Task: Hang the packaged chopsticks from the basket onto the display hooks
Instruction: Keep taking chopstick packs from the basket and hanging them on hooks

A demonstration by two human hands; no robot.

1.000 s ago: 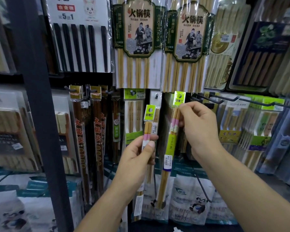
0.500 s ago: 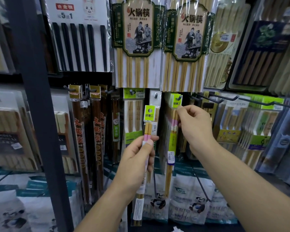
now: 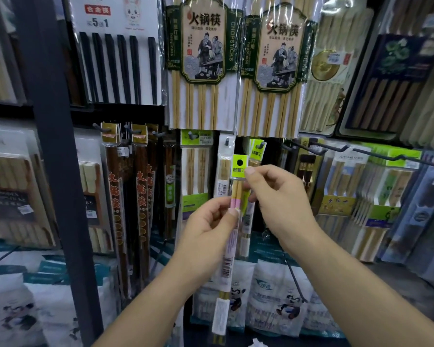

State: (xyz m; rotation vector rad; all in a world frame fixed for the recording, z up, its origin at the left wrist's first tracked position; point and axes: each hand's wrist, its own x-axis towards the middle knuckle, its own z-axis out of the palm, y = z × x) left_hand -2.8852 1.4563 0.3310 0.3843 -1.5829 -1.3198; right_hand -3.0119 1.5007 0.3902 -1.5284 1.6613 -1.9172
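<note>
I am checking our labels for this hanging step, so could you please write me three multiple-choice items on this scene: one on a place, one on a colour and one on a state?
1. Where does the right hand pinch the held chopstick pack?
A) at its barcode label
B) at its green header tag
C) at its bottom end

2. What colour is the band on the chopsticks just above the thumb of the left hand?
A) pink
B) blue
C) black

3. What is the state of the header's hanging hole?
A) threaded on a hook
B) torn open
C) free, hung on nothing

Answers:
1 B: the fingertips close on the tag's lower right edge.
2 A: pink shows plainly above the thumb.
3 C: the hole is a whole dark circle with nothing through it.
</note>
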